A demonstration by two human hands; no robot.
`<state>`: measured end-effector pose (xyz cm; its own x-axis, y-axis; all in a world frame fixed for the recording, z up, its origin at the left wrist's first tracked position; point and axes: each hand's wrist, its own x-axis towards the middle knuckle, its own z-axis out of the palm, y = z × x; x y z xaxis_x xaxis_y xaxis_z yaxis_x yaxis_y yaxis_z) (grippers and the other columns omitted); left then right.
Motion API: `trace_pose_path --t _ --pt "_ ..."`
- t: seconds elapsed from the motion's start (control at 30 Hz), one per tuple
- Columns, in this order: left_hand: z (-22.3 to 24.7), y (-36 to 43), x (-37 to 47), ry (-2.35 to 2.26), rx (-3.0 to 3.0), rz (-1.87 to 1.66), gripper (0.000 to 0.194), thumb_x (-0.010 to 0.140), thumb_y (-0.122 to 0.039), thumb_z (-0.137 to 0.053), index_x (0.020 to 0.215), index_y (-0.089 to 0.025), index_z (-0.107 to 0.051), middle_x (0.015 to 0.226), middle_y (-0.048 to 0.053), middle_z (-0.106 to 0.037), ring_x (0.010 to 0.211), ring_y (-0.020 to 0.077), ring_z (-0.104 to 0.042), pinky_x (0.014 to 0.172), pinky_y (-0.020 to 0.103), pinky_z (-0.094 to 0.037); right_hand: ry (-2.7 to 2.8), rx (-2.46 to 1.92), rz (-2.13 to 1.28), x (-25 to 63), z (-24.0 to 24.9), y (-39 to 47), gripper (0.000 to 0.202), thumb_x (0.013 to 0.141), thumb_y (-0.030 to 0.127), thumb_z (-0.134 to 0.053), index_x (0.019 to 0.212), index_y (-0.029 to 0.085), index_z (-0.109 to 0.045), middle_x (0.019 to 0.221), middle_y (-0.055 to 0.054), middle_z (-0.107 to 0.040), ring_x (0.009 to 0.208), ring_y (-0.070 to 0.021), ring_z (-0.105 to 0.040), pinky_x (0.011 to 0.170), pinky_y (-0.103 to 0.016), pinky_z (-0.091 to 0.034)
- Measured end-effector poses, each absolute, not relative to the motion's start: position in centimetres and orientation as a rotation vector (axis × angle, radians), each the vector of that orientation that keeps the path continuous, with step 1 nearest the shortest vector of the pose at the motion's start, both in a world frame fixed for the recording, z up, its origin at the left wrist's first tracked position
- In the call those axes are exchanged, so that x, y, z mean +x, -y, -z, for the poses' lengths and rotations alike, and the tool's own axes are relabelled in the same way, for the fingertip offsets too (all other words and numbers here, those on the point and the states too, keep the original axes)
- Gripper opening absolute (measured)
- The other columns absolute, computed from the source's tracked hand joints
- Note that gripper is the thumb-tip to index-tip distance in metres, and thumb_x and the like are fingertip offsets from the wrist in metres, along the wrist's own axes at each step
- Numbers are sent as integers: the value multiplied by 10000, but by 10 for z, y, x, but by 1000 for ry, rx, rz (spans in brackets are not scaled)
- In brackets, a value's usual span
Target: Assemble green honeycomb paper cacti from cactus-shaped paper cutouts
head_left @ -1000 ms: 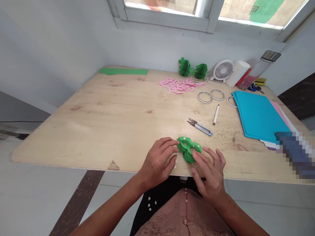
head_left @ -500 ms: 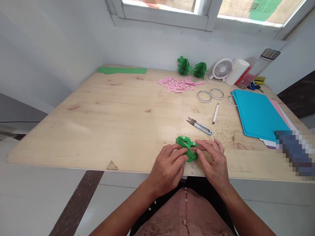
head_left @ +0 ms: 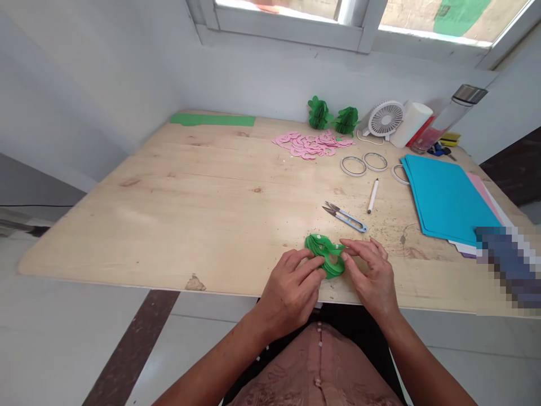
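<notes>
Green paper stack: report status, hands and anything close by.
Left hand and right hand both pinching green paper stack at table's near edge. Thread snips just beyond, apart from stack.

green paper cutout stack (head_left: 323, 254) | curvy layered shapes, white tabs on top | flat on near table edge, pinched between both hands' fingers

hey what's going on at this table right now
A person sits at a wooden table and works on a stack of green paper cutouts near the front edge. The left hand and right hand both pinch the stack with their fingertips. Just behind lie thread snips and a pen. Further back are pink cutouts, two finished green paper shapes, tape rolls, a small fan and blue sheets on the right.
</notes>
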<state>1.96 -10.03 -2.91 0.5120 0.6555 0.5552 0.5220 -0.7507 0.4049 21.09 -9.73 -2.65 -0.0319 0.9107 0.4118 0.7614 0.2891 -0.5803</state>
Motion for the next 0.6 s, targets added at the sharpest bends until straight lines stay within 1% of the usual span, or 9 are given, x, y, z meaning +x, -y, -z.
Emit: trace_pose_path --t 0.2,0.4,0.6 --pt "29 100 20 -1006 2591 -1060 212 791 -64 -495 942 -161 -608 1089 85 -666 1042 247 -541 854 413 -475 1760 -1525 -263 211 29 96 188 849 289 -581 1021 260 -651 802 -9 -708 852 -211 -629 1002 -503 -331" --pt "29 100 21 -1017 2571 -1092 234 793 -62 -495 976 -165 -599 1095 81 -665 1045 242 -546 883 421 -477 1765 -1533 -336 209 25 99 211 832 288 -596 1034 258 -650 792 -13 -689 845 -214 -604 906 -454 -402" --pt "27 99 24 -1082 2555 -1100 232 793 -99 -509 997 -166 -596 1149 99 -640 1088 255 -532 918 449 -470 1764 -1528 -364 205 20 101 200 835 273 -591 1025 259 -649 779 -14 -681 865 -223 -592 887 -447 -408"
